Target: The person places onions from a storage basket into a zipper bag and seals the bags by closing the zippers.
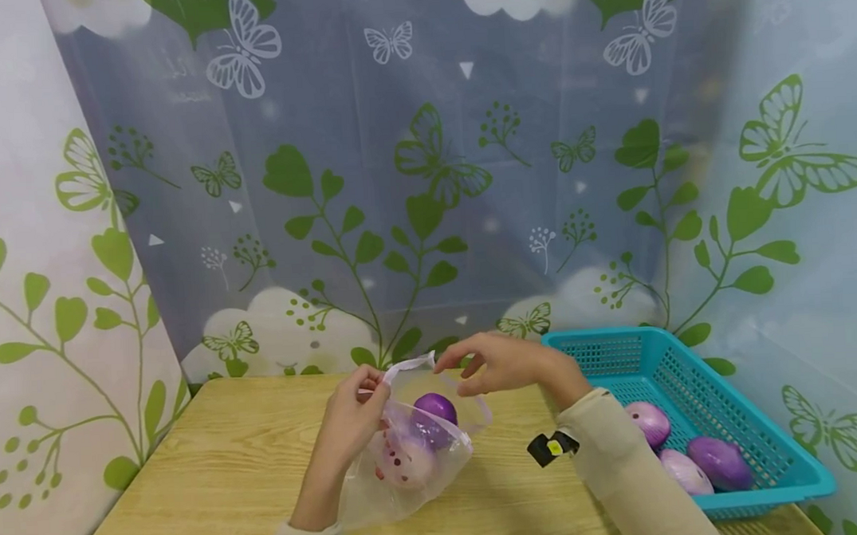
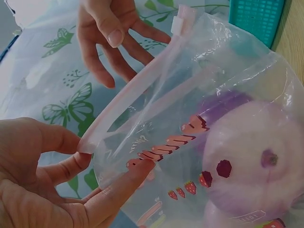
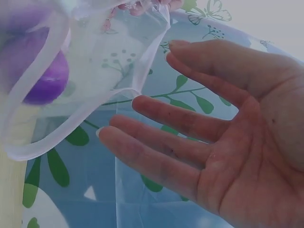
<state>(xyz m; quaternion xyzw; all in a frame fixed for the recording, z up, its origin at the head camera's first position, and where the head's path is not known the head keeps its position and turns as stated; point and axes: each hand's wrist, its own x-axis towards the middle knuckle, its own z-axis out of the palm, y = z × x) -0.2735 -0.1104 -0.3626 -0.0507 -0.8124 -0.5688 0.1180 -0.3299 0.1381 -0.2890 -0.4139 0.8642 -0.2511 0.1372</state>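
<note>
A clear slider zip bag [image 1: 370, 497] with strawberry prints stands over the table, its mouth open. Inside it are a dark purple onion [image 1: 435, 409] and a paler pink onion [image 2: 251, 152]. My left hand [image 1: 352, 418] pinches the bag's pale rim at one end between thumb and fingers. By the far end of the rim, near the white slider [image 2: 177, 25], my right hand [image 1: 508, 364] is spread with fingers apart and nothing in its grasp. In the right wrist view its fingertips [image 3: 140, 104] are close to the rim; whether they touch is unclear.
At the right of the wooden table [image 1: 249, 443] stands a turquoise perforated basket [image 1: 759, 437]. It holds a purple onion [image 1: 720, 462] and two paler onions [image 1: 649, 424], partly behind my right sleeve. A patterned curtain [image 1: 366, 142] closes off the back and sides.
</note>
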